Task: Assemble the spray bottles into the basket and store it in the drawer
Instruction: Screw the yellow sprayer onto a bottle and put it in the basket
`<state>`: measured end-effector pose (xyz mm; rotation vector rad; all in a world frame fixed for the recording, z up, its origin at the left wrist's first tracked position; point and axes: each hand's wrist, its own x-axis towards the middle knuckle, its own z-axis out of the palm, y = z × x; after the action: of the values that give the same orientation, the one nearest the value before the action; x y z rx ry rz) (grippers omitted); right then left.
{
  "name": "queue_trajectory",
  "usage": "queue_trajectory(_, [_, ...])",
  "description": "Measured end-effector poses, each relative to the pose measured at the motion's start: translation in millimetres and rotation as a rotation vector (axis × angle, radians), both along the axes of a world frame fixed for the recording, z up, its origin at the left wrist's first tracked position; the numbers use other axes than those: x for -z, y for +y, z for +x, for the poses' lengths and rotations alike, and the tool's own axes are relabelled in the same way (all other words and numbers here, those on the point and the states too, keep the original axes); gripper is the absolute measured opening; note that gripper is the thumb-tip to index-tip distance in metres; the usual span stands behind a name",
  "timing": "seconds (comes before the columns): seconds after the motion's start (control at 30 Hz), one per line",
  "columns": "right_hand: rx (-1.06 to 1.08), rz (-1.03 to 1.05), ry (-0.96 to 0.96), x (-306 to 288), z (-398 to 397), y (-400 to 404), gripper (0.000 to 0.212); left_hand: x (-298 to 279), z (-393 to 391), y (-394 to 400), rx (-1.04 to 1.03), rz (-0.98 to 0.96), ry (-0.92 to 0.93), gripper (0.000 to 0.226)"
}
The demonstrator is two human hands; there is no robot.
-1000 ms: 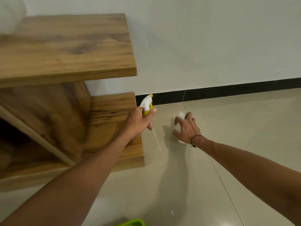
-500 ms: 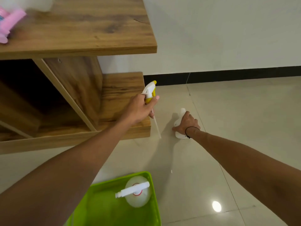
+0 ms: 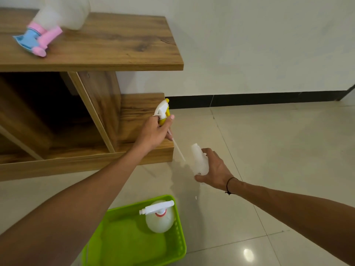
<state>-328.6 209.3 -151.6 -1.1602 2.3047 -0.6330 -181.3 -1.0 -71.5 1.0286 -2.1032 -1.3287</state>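
Spray bottles sit in three places. One white-headed bottle [image 3: 159, 217] stands upright in the far right corner of the green basket [image 3: 180, 239] on the floor close below me. A blurred bottle with a pink and blue head [image 3: 37, 40] lies on its side on top of the wooden cabinet [image 3: 115, 45]. The third is in two parts, one in each of my hands.

My right hand [image 3: 216, 169] is wrapped around the clear, headless bottle body [image 3: 199, 160]. Half a second ago that body stood on the tiles under my palm; now it is lifted and tilted, its open neck leaning toward my left hand. My left hand [image 3: 153, 133] is closed on the yellow and white trigger head [image 3: 162, 111], much as before, with the thin dip tube [image 3: 177, 148] slanting down toward the bottle's neck. The tube tip and the neck are near each other but not touching. More of the basket shows than earlier.

The left hand hangs just in front of the cabinet's lower right corner, with the overhanging top edge above it. To the right, the tiled floor [image 3: 278, 150] lies open as far as the dark skirting along the wall. The basket's far rim lies below and between my forearms, apart from both.
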Motion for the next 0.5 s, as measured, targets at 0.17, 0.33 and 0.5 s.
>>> queue_trajectory(0.17, [-0.115,-0.043,0.056,-8,12,24,0.100,-9,3,7,-0.063,0.041,0.064,0.059])
queue_trajectory(0.33, [-0.204,-0.057,0.126,-14,15,37,0.100,-12,5,13,-0.101,0.088,0.137,0.060])
queue_trajectory(0.5, [-0.250,-0.096,0.155,-23,21,35,0.098,-13,12,20,-0.090,0.113,0.173,0.055])
